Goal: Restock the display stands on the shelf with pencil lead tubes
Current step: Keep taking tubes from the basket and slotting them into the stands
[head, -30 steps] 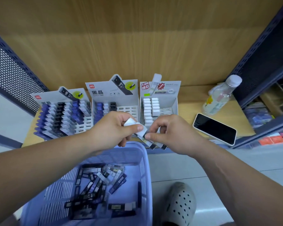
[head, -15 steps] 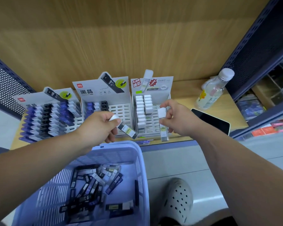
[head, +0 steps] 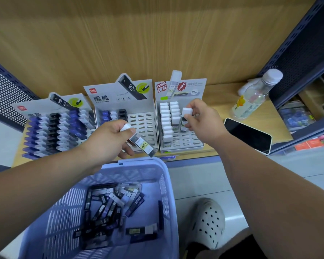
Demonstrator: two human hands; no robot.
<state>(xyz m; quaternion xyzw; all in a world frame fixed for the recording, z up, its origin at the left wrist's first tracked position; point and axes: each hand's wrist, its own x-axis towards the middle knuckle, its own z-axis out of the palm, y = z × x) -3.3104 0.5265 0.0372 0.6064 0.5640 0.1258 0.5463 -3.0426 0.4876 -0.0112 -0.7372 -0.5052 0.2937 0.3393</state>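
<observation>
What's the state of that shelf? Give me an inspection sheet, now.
Surface: wooden shelf, carrying three display stands.
Job's things: left stand nearly full; middle stand mostly empty slots; right stand partly filled with white-capped tubes; basket holding loose tubes.
Clutter: phone and bottle at the shelf's right end.
Hands: left hand grips a labelled tube; right hand pinches a second tube at the right stand.
Cables: nothing seen.
Surroundings: wooden back panel, perforated side panels, tiled floor, shoe.

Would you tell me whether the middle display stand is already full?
No, the middle display stand holds only a few tubes at its back left, and most slots show empty.
</observation>
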